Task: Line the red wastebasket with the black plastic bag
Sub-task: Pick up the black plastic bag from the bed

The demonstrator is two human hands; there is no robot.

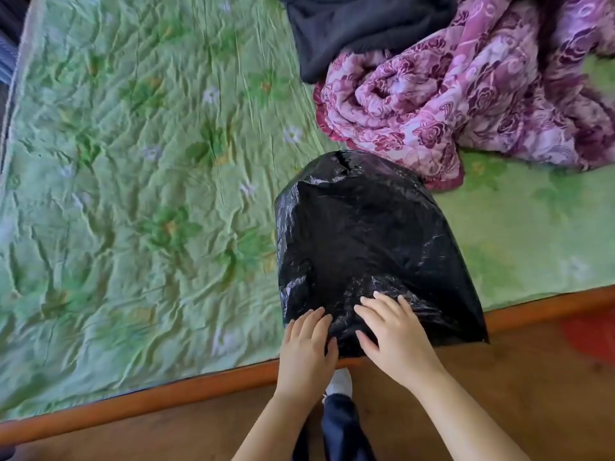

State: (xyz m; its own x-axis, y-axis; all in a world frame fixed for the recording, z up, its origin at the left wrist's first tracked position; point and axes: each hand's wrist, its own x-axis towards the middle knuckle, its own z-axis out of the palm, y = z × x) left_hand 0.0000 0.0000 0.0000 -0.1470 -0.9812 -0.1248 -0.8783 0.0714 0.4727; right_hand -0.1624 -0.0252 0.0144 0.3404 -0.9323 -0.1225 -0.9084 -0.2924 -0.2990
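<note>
The black plastic bag (362, 241) lies puffed up on the green bedspread, its near edge hanging slightly over the bed frame. My left hand (307, 347) rests flat on the bag's near left corner, fingers spread. My right hand (394, 334) presses on the near edge beside it, fingers apart and thumb on the plastic. Neither hand closes around the bag. A blurred red shape (592, 331) on the floor at the far right may be the red wastebasket; I cannot tell for sure.
The green floral bedspread (139, 201) covers the bed, bordered by an orange wooden frame (166, 390). A crumpled purple floral quilt (466, 94) and a dark blanket (359, 28) lie behind the bag. Brown floor and my leg (339, 424) are below.
</note>
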